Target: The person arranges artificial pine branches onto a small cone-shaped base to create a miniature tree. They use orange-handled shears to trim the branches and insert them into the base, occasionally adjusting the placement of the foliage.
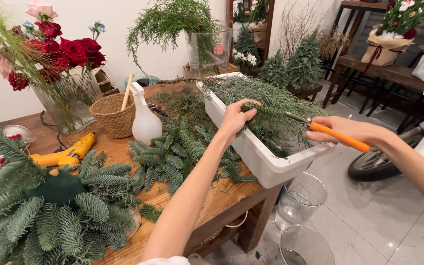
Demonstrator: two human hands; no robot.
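Observation:
My left hand (pixel 237 117) grips a sprig of grey-green conifer foliage (pixel 271 114) over a long white trough (pixel 263 162) full of the same cuttings. My right hand (pixel 342 128) holds orange-handled scissors (pixel 337 136), their blades pointing left into the sprig just beside my left hand. The trough sits at the right end of a wooden table (pixel 222 196) and overhangs its corner.
Fir cuttings (pixel 177 152) lie on the table, with a half-built fir arrangement (pixel 55 211) at front left. Behind stand a white spray bottle (pixel 145 118), a wicker basket (pixel 114 115), a yellow glue gun (pixel 67 153) and a vase of red roses (pixel 65 93). Glass vases (pixel 300 198) stand on the floor.

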